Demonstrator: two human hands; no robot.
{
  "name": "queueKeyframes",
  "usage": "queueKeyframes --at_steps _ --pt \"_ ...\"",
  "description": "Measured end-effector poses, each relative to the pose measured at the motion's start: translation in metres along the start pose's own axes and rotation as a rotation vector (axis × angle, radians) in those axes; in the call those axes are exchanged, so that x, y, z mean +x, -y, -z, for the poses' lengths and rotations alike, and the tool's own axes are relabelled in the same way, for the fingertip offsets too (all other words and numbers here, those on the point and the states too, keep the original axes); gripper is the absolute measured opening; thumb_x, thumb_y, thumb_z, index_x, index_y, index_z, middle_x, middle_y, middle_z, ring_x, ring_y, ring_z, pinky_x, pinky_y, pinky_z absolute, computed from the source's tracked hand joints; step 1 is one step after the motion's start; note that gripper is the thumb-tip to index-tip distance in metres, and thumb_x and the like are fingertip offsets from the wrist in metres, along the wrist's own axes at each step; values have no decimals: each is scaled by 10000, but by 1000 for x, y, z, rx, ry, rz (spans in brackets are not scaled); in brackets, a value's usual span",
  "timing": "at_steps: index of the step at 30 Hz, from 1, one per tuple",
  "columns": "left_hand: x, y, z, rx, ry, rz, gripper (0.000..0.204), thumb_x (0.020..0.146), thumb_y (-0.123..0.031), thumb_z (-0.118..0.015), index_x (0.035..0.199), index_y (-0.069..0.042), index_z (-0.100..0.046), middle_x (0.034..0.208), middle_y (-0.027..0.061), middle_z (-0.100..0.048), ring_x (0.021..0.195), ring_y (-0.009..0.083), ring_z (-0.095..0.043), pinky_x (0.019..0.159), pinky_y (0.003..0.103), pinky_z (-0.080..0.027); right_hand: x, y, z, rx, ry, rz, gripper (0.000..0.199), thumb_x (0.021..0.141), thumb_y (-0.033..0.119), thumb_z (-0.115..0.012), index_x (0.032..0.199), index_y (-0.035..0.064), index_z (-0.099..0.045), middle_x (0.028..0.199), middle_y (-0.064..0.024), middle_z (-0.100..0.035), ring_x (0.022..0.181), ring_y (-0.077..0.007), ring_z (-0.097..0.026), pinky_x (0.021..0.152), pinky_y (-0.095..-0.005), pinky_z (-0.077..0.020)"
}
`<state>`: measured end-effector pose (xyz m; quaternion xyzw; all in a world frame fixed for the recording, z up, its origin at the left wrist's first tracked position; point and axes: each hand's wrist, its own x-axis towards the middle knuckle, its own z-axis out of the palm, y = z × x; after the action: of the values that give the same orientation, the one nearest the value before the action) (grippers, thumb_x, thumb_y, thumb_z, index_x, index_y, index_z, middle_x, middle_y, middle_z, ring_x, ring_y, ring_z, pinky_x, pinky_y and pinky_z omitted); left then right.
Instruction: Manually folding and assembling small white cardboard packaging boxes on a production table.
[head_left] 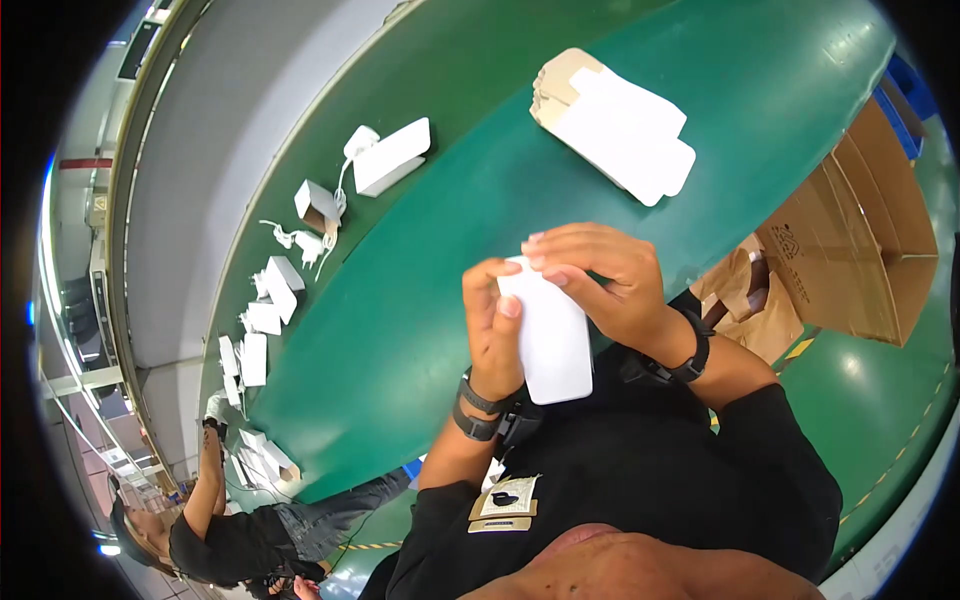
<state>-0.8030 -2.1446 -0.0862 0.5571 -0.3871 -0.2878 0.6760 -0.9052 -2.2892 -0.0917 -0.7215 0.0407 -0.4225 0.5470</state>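
Note:
A slim white carton (553,345) is held upright in front of my chest. My left hand (490,335) is closed round its left side, the thumb lying on the broad face. From the right, my right hand (612,275) bends over the carton's upper end, its fingertips and thumb pressed together at the top edge next to the left fingers. What the right fingertips pinch there is partly hidden by the hand. Beyond my hands, a stack of flattened white cartons (620,135) with brown insides lies on the green table (400,330).
Along the far-left strip lie white boxes (393,158), white adapters with cables (312,243) and smaller cartons (280,288). A co-worker (225,520) reaches toward boxes at the lower left. A large brown cardboard box (840,230) stands right of the table, near blue bins (900,105).

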Motion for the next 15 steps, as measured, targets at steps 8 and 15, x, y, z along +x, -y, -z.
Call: queueKeyframes --at_steps 8,15 --pt "170 32 35 206 -307 21 311 1018 -233 -560 1243 -33 -481 1120 70 -512 1016 141 -486 920 314 -422 48 -32 94 -1121 -30 -21 550 834 318 -749 1270 9 -622 1381 -251 -541 1309 -415 -488 1097 -483 -377" --pt "289 99 133 681 -369 -111 422 958 -307 -644 1230 3 -554 1175 166 -612 1085 272 -590 967 386 -460 57 -43 85 -1106 211 -94 346 817 274 -707 1036 8 -674 1064 -204 -657 979 -364 -648 806 -457 -515"
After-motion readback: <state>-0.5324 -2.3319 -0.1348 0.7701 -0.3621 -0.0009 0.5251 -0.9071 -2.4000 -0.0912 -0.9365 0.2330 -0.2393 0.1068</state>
